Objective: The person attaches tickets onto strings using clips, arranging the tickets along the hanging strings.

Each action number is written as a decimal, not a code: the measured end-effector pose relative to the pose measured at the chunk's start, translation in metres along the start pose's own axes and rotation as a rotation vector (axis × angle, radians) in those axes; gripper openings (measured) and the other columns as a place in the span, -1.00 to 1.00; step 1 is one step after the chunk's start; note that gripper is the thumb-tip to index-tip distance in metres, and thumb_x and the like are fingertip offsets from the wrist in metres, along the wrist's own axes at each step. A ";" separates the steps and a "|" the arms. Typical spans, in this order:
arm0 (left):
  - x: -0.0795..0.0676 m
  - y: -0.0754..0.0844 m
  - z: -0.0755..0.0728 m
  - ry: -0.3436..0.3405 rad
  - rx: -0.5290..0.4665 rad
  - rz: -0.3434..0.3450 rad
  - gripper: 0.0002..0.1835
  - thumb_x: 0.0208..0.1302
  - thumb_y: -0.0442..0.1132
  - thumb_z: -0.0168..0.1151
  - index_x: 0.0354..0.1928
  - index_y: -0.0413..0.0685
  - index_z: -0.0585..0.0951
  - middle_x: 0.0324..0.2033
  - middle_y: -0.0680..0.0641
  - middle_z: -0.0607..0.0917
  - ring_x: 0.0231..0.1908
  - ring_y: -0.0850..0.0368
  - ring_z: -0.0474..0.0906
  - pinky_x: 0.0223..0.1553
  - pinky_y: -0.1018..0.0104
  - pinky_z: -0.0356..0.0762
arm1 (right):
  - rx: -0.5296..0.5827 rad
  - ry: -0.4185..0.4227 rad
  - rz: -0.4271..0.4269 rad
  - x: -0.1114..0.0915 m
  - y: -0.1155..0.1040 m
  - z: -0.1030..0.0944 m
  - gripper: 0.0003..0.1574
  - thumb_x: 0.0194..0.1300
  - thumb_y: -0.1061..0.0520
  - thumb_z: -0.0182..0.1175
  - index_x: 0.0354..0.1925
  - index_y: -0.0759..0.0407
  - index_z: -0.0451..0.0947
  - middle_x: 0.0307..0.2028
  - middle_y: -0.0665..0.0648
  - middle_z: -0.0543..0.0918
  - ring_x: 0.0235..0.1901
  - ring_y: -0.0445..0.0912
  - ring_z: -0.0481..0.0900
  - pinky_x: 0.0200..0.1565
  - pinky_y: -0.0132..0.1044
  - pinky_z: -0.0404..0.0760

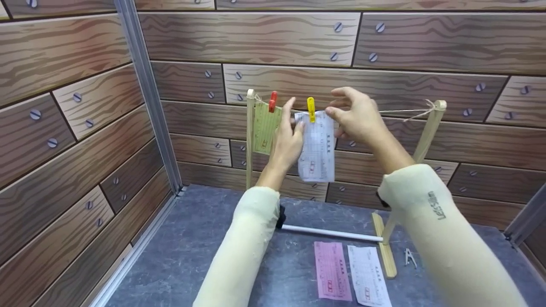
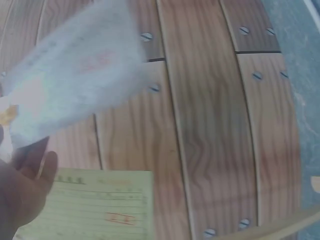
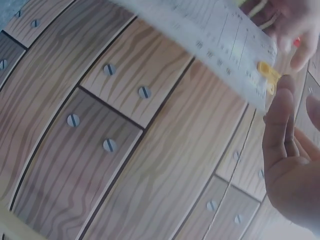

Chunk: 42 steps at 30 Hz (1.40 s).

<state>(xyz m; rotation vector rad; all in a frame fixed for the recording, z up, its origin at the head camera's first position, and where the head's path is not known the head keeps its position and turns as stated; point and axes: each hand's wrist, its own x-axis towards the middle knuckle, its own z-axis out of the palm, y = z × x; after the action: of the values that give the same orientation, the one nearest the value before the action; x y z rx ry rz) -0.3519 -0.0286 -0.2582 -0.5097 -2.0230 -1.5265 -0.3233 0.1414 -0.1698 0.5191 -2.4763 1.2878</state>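
A white printed slip (image 1: 316, 149) hangs from the string, held near its top by a yellow clothespin (image 1: 311, 109). My left hand (image 1: 288, 140) is at the slip's left edge, index finger pointing up and thumb beside the paper. Close to the slip's upper right corner is my right hand (image 1: 356, 113), its thumb and fingers apart in the right wrist view (image 3: 295, 150). Neither hand grips the clothespin. Left of them, a green-yellow slip (image 1: 262, 128) hangs under a red clothespin (image 1: 273, 101), partly covered by the left hand.
The string (image 1: 396, 111) runs between two wooden posts, the right post (image 1: 428, 132) leaning. A white rod (image 1: 332, 233) joins the stand low down. On the grey table (image 1: 170, 256) lie a pink slip (image 1: 332, 270), another white slip (image 1: 369, 275) and a pale clothespin (image 1: 410, 258).
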 end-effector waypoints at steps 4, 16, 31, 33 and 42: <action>-0.019 -0.017 0.000 -0.015 -0.003 0.052 -0.28 0.50 -0.33 0.04 0.58 0.23 0.05 -0.06 -0.13 0.66 -0.21 0.07 0.61 -0.26 0.19 0.59 | 0.050 0.064 -0.045 -0.016 0.004 -0.017 -0.48 0.44 0.22 0.21 0.30 0.29 0.43 0.11 0.34 0.62 -0.69 -0.13 0.62 -0.60 -0.31 0.62; -0.059 -0.068 0.005 0.055 -0.133 -0.080 -0.85 0.26 -0.53 0.13 -0.17 -0.34 0.61 -0.19 -0.21 0.69 -0.19 0.03 0.58 -0.13 0.27 0.51 | 0.064 0.168 -0.157 -0.087 0.045 -0.064 -0.62 0.46 0.23 0.18 0.17 0.37 0.51 -0.13 0.03 0.71 -0.66 -0.09 0.66 -0.55 -0.24 0.65; -0.062 -0.091 -0.009 0.326 -1.054 -0.291 -0.62 0.27 -0.56 -0.06 -0.03 -0.28 0.69 -0.01 -0.05 0.66 0.02 0.10 0.41 0.12 0.12 0.32 | 0.065 0.145 -0.120 -0.126 0.077 -0.081 -0.69 0.51 0.20 0.14 0.09 0.38 0.53 -0.19 -0.13 0.71 -0.60 -0.05 0.68 -0.52 -0.25 0.66; -0.072 -0.089 -0.011 0.290 -1.039 -0.254 -0.60 0.29 -0.53 -0.07 0.07 -0.35 0.65 0.06 -0.09 0.66 0.12 0.05 0.41 0.19 0.08 0.30 | 0.078 0.147 -0.120 -0.127 0.078 -0.081 -0.70 0.51 0.20 0.14 0.09 0.38 0.53 -0.19 -0.14 0.71 -0.60 -0.06 0.68 -0.52 -0.26 0.66; -0.115 -0.099 -0.018 0.237 -0.976 -0.228 -0.58 0.31 -0.54 -0.07 0.17 -0.44 0.56 0.11 -0.14 0.66 0.18 0.03 0.47 0.28 0.02 0.30 | 0.101 0.141 -0.099 -0.130 0.097 -0.079 -0.72 0.50 0.25 0.12 0.07 0.41 0.53 -0.22 -0.15 0.72 -0.62 -0.04 0.68 -0.54 -0.26 0.64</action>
<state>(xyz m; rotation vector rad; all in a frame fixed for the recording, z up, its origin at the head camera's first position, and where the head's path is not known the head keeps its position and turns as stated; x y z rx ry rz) -0.3183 -0.0713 -0.4013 -0.4170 -1.0754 -2.5426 -0.2432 0.2813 -0.2510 0.5483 -2.2522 1.3668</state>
